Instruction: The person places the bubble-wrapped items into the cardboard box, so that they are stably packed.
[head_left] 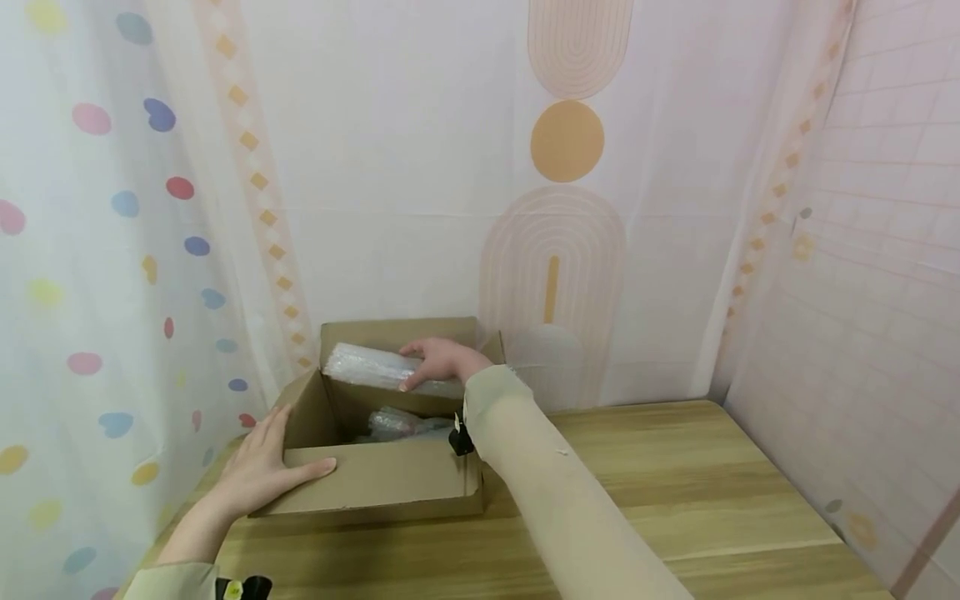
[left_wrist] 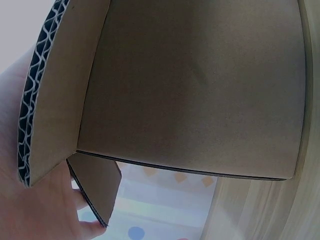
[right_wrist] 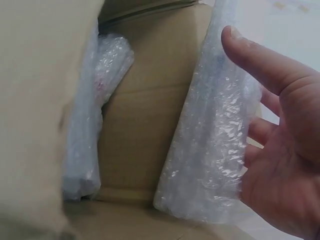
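Left grip: your left hand (head_left: 258, 475) lies flat, fingers straight, on the near wall of the cardboard box (head_left: 375, 483), bracing it without holding.
Right grip: your right hand (head_left: 438, 360) curls loosely over the bubble-wrapped packet (head_left: 375, 367), thumb in front, fingers behind.
Key relation: the packet runs crosswise, stretching left from your right grip along the box's far wall.
Below the grip: a second wrapped bundle (head_left: 397, 423) lies in the box.
Materials: corrugated board, crinkly soft plastic, wood-grain table (head_left: 675, 483).

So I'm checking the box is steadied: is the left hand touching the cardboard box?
Touching. The head view shows the left hand lying flat against the cardboard box at its near left corner.
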